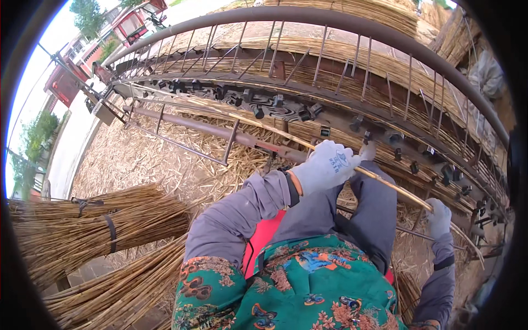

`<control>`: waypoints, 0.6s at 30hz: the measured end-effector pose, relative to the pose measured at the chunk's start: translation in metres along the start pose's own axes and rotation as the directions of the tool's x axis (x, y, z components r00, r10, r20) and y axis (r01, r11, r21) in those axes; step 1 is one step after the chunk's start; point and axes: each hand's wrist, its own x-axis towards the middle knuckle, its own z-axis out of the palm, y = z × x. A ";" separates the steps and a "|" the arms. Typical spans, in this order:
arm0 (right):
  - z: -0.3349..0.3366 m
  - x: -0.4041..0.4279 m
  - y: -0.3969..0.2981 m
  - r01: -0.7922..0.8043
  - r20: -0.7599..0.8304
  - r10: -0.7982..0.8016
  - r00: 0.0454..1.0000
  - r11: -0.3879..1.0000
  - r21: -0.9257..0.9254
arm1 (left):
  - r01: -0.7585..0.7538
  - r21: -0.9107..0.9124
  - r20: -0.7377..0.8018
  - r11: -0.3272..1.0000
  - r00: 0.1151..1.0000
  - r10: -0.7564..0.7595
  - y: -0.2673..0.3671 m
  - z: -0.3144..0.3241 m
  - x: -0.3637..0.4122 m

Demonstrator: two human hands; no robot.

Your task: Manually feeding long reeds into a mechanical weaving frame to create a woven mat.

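My left hand (328,165), in a light grey glove, is closed around several long reed stalks (383,181) above my knees. Farther right, my right hand (438,216), gloved too, grips the same stalks near their right end. The stalks run on to the upper left, along the near side of a long metal weaving frame (284,82). A row of small black clamps or weights (278,100) hangs along the frame. Behind its bars lies a mat of reeds (371,82).
Tied reed bundles (95,231) lie at the left, with loose reeds (123,284) below them. A rusty pipe (206,130) and thin rails run low before the frame. Husks (136,152) cover the ground. A red vehicle (130,24) stands far off at the upper left.
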 end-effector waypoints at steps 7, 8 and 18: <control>-0.028 0.011 -0.080 0.133 -0.068 -0.138 0.988 0.988 -0.085 | -0.011 -0.286 -0.093 0.958 0.995 -0.016 -0.012 0.005 0.009; -0.018 0.010 -0.099 0.161 -0.090 -0.153 0.984 0.982 0.098 | -0.002 -0.322 -0.111 0.947 0.993 -0.036 -0.006 0.008 0.013; 0.056 0.052 -0.131 -0.013 0.245 0.567 0.787 -0.382 0.924 | -0.094 -0.493 -0.120 0.865 0.992 0.040 0.028 0.036 0.029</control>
